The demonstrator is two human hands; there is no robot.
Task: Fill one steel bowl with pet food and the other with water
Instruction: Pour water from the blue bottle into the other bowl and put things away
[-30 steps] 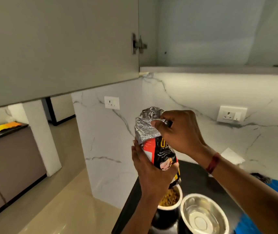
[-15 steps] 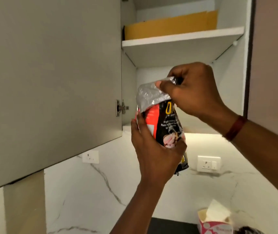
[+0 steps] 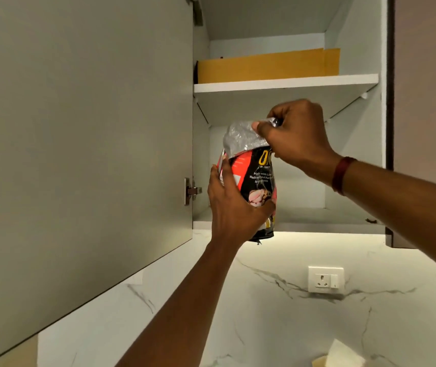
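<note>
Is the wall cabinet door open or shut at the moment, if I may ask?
Open: the cabinet door stands aside, leaving the shelves exposed.

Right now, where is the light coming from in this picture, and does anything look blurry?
Head view: an under-cabinet light strip glows brightest, washing out the marble wall below; the cabinet door on the left is dim and shaded; the foil top of the pet food bag shows a dull sheen, its small print slightly blurred.

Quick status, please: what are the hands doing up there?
Left hand grips pet food bag. Right hand pinches its folded foil top. Open cabinet right behind, nothing between.
</note>
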